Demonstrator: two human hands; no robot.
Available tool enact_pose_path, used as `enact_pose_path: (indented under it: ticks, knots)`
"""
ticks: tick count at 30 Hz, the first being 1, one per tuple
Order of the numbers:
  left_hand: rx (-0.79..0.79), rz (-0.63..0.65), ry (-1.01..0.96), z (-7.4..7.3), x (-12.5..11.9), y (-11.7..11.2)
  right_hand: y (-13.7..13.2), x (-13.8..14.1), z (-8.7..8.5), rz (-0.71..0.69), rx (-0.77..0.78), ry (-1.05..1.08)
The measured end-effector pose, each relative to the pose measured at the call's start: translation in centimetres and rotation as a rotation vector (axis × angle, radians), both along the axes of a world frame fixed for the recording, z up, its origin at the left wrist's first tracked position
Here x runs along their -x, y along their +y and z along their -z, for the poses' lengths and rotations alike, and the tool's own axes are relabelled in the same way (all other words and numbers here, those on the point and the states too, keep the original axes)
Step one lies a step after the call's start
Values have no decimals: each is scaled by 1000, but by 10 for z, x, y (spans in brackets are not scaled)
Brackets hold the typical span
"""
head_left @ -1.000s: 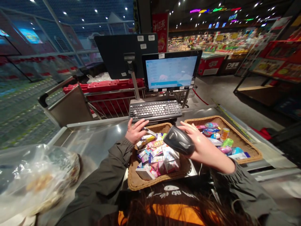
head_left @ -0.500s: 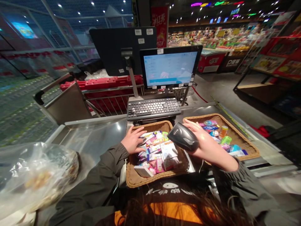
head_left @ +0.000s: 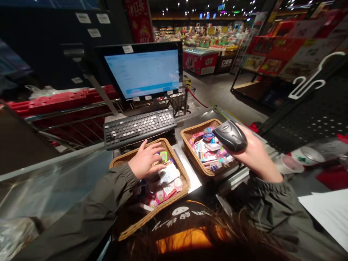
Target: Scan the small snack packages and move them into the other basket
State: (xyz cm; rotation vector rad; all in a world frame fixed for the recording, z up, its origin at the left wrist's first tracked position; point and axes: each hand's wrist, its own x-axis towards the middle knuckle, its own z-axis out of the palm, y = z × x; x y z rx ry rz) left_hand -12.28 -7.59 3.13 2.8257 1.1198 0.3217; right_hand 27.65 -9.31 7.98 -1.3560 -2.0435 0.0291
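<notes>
My left hand (head_left: 146,161) lies palm-down in the near wicker basket (head_left: 178,168), over small packaged goods. A white packet (head_left: 168,173) sits just beside its fingers, and a small green item (head_left: 164,156) lies by the fingertips. My right hand (head_left: 252,154) grips a black handheld barcode scanner (head_left: 231,136), raised above the edge of a second wicker basket (head_left: 199,129). That basket is filled with small colourful packages (head_left: 209,152). Part of the near basket's contents is hidden under my left hand and sleeve.
A black keyboard (head_left: 140,128) and a lit monitor (head_left: 143,70) stand beyond the baskets on a steel checkout counter (head_left: 187,152). Red-handled carts (head_left: 67,103) lie to the left. A black pegboard with a white hanger (head_left: 307,76) stands at right, above a paper sheet (head_left: 328,214).
The view has swung right, so the counter and baskets sit further left. My right hand has lifted the scanner and turned it. My left hand remains among the goods in the near basket.
</notes>
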Motion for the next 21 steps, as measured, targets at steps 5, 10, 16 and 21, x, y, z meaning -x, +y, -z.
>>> enact_pose_path:
  ticks: [5,10,16,21]
  knots:
    - [56,65,-4,5,-84,45,-9,-43,10,183,-48,41]
    - [102,-30,59,30,-192,76,-15,-67,19,301,-40,95]
    - [182,-60,204,81,-294,93,-10,-85,28,324,-16,101]
    - [197,-64,214,116,-334,107,-2,-93,35,312,15,115]
